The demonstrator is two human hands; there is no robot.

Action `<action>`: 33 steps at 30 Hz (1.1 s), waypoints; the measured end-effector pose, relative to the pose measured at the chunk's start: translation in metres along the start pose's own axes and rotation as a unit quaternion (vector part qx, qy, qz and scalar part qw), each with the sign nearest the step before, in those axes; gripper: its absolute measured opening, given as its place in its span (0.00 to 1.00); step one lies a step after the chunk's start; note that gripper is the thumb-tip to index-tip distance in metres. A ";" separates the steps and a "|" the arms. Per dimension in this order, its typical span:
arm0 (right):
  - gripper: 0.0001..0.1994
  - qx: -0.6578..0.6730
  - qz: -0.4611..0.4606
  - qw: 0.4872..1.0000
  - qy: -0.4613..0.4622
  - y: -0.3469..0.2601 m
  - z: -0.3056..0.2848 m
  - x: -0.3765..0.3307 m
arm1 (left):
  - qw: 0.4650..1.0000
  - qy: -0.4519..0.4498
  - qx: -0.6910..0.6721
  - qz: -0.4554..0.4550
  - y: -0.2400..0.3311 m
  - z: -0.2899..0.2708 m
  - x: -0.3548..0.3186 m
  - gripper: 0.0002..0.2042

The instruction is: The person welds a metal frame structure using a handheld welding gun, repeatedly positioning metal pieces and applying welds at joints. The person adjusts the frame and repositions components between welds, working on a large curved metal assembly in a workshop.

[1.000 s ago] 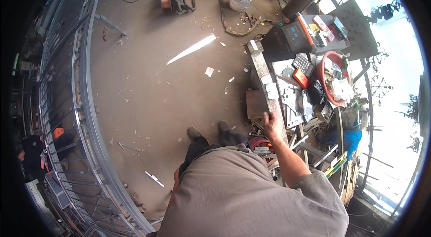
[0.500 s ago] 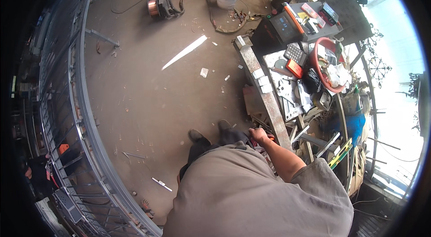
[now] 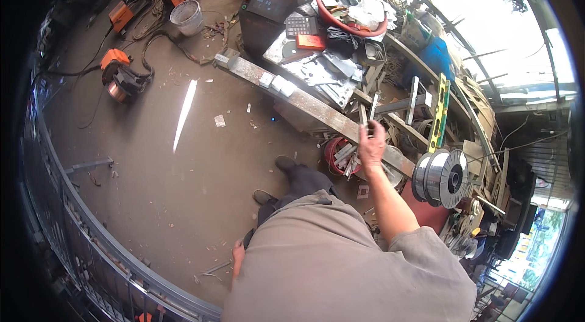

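My right hand (image 3: 372, 144) is raised over the near part of a long rusty metal beam (image 3: 317, 106). Its fingers are bent but apart, with nothing visible in them; whether it touches the beam, I cannot tell. A red bucket (image 3: 332, 154) holding metal offcuts stands below, just left of this hand. My left hand (image 3: 238, 255) hangs beside my body, mostly hidden by my shirt, and its grip cannot be made out. Several small whitish blocks (image 3: 277, 84) lie on the beam farther off.
A wire spool (image 3: 442, 178) and a yellow-green spirit level (image 3: 439, 113) lie to the right. Beyond the beam are a calculator (image 3: 301, 26), an orange-red box (image 3: 311, 42) and a red basin (image 3: 321, 8). A white bucket (image 3: 186, 17) and a metal railing (image 3: 79, 212) stand left.
The view has swung rightward, bringing the spool into sight. My right hand has moved from beside my body out over the beam, its fingers loosening. My left hand has come into view.
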State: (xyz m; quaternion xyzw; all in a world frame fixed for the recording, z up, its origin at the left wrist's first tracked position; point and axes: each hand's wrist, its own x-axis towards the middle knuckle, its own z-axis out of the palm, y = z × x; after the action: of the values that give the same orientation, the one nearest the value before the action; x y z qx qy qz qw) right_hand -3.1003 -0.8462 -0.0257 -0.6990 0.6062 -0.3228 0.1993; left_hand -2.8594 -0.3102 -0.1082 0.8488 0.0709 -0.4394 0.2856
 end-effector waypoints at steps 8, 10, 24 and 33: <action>0.25 0.058 0.328 0.938 -0.091 0.114 -0.092 0.132 | 0.990 -0.035 -0.121 -0.068 0.062 0.011 0.049 0.17; 0.26 0.198 0.382 0.895 -0.120 0.122 -0.084 0.141 | 0.995 -0.031 -0.091 -0.038 0.086 0.033 0.056 0.18; 0.17 0.130 -0.063 0.987 -0.069 -0.305 -0.100 0.150 | 0.975 -0.084 -0.153 0.136 0.260 -0.014 0.083 0.23; 0.16 0.283 -0.091 0.881 -0.367 -0.593 0.162 0.023 | 0.865 0.160 -0.136 0.456 0.357 -0.269 0.136 0.43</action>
State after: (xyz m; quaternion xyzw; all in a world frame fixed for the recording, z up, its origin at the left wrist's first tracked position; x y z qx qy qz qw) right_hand -2.5607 -0.7767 0.2607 -0.7332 0.3058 -0.2176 0.5671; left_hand -2.4550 -0.4756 0.0570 0.7977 -0.2202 -0.1044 0.5516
